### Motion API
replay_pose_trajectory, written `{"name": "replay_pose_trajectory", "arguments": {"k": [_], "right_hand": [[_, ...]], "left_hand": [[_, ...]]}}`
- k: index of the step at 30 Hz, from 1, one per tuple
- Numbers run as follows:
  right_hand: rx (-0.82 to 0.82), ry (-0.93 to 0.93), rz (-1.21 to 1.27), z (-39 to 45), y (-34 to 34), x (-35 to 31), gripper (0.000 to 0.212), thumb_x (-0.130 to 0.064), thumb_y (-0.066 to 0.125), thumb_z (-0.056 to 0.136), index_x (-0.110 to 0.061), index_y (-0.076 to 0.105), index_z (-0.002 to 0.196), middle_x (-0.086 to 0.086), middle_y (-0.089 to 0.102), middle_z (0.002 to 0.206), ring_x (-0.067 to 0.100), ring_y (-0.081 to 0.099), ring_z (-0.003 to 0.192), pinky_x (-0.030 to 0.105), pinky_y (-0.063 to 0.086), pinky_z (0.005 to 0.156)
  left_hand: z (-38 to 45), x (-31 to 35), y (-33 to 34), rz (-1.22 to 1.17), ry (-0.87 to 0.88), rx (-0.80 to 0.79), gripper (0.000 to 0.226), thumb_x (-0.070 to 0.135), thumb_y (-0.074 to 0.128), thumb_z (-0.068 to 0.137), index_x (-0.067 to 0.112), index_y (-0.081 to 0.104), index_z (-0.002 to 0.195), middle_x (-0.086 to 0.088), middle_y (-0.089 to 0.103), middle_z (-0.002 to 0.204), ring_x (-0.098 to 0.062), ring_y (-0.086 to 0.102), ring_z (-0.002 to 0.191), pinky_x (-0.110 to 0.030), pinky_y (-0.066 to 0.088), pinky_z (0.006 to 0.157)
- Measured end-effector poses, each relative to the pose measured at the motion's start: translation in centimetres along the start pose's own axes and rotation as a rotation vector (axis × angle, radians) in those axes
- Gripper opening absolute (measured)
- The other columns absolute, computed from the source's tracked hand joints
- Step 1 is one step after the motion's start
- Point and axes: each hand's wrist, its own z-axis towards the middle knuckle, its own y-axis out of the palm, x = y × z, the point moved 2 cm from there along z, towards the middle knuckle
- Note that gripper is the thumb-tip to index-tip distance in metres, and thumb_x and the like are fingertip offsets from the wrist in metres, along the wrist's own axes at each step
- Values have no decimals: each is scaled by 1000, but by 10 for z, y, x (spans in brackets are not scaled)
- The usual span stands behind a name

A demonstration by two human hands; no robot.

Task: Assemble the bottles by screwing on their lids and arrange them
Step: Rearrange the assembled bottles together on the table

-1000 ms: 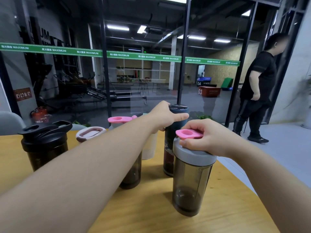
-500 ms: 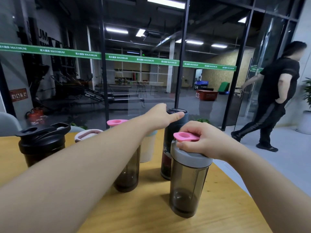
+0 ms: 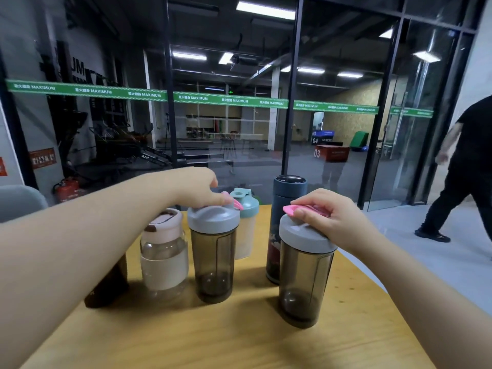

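Two grey-lidded smoky bottles standing on the wooden surface [image 3: 239, 342]: left hand [image 3: 195, 189] closed on the lid of the left bottle [image 3: 214, 258], right hand [image 3: 331, 218] closed on the pink cap of the right bottle [image 3: 306, 278].

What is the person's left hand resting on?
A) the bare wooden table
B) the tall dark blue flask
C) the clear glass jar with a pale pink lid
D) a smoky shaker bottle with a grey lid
D: the left hand sits on the grey lid of the smoky shaker bottle in the middle.
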Motion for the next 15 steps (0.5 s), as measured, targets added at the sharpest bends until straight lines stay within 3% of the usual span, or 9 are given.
{"name": "replay_pose_trajectory", "arguments": {"k": [2, 7, 15], "right_hand": [[70, -12, -29, -2, 1, -1, 22, -38, 65, 84, -24, 71, 101, -9, 64, 94, 11, 58, 94, 29, 48, 80], [191, -117, -194, -8, 0, -8, 24, -36, 64, 85, -18, 70, 99, -6, 61, 99, 9, 49, 96, 23, 40, 82], [63, -194, -344, -11, 6, -49, 41, -42, 60, 86, -21, 59, 122, -6, 58, 120, 11, 44, 116, 20, 33, 91]], "left_hand": [[-3, -2, 6, -10, 0, -11, 58, 59, 48, 89, 9, 63, 114, -7, 68, 100, -21, 59, 82, -30, 42, 68], [-10, -2, 11, -34, 53, 68, 36, 42, 48, 95, 15, 64, 114, -5, 67, 105, -22, 60, 94, -36, 47, 80], [-44, 9, 7, -23, 223, 127, 34, 42, 49, 95, 15, 67, 107, -9, 64, 103, -25, 58, 96, -45, 46, 86]]}}
